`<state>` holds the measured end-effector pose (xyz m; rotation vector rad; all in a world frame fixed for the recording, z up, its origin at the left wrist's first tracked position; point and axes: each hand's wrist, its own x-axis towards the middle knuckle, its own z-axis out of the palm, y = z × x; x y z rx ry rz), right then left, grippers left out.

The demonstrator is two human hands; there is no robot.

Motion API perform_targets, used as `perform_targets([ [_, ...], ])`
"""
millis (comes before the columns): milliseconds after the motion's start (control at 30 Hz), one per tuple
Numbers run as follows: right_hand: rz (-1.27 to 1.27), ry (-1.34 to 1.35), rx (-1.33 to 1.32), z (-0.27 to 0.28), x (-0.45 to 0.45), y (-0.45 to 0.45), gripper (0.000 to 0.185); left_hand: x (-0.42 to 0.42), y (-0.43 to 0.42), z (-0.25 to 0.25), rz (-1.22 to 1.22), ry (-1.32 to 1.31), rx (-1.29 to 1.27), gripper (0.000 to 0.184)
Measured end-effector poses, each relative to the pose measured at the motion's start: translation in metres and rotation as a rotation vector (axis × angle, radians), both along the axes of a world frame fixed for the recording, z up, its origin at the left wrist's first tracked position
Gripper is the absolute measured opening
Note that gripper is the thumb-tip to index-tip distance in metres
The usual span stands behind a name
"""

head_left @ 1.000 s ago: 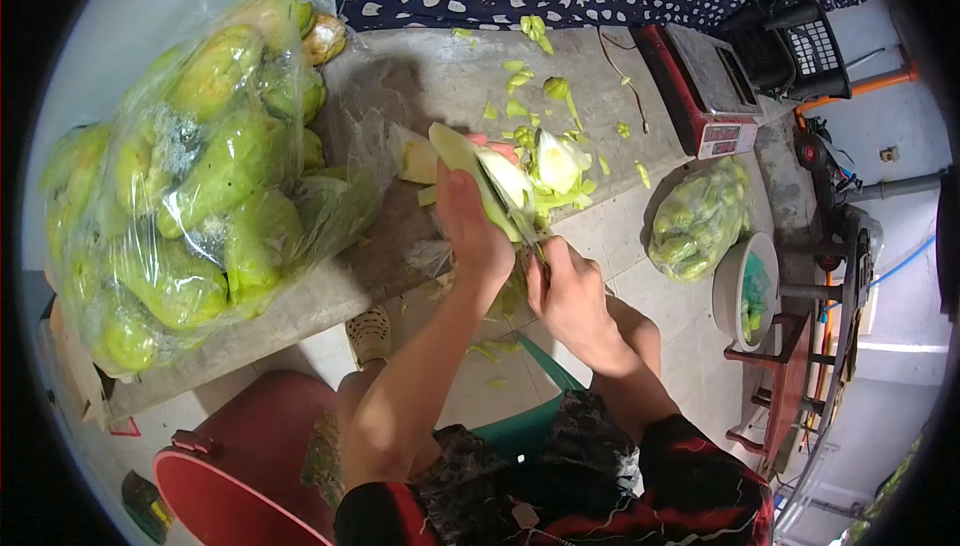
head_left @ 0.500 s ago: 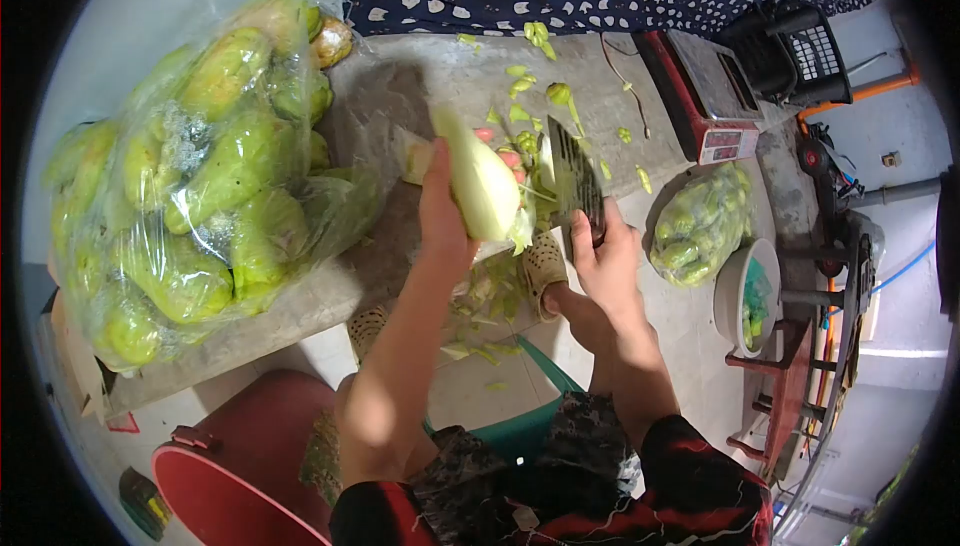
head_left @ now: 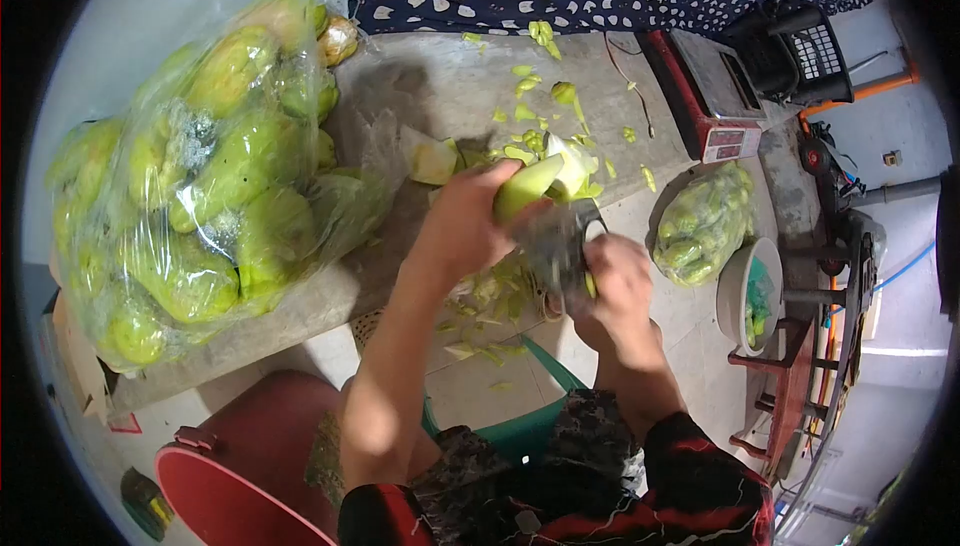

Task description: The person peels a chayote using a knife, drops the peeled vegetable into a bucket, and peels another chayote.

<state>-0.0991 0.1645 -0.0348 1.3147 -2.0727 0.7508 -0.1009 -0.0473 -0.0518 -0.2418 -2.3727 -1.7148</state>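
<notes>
Since the earlier frame, your left hand (head_left: 462, 221) has tipped the green fruit (head_left: 524, 192) over toward the right, and the knife (head_left: 562, 258), raised apart from it before, has dropped in close beside it. The fruit is in the air between your hands, over the near edge of the table (head_left: 455, 71), with a pale cut piece (head_left: 573, 168) just beyond it. Your left hand is closed around the fruit; your right hand (head_left: 620, 281) is wrapped around the knife's handle. The blade is blurred, so you cannot tell whether it touches the skin.

Expect a fruit with some weight for its size, firm and stiff rather than squashy. Where the skin is off, it is probably wet and slick, and a hard squeeze could shoot it out of your palm. It won't crush easily, but a thin edge may snap or bruise. Take it low around the thick body, palm under it and fingers spread along the side, keeping to unpeeled skin where you can for better grip. Keep your fingertips behind the blade's line, since they are near it here.
</notes>
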Motion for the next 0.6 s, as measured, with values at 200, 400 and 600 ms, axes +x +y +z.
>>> perform_targets([
  [200, -0.435, -0.356, 0.092, -0.019, -0.029, 0.011, 0.014, 0.006, -0.002, 0.015, 0.018, -0.022, -0.016, 0.031],
  [400, -0.359, -0.356, -0.011, -0.028, -0.020, 0.002, 0.015, 0.006, -0.009, 0.013, 0.009, -0.179, -0.001, 0.030],
  [600, -0.497, -0.487, -0.210, -0.032, -0.026, 0.006, 0.024, 0.029, -0.036, -0.004, -0.270, -0.548, 1.325, 0.059],
])
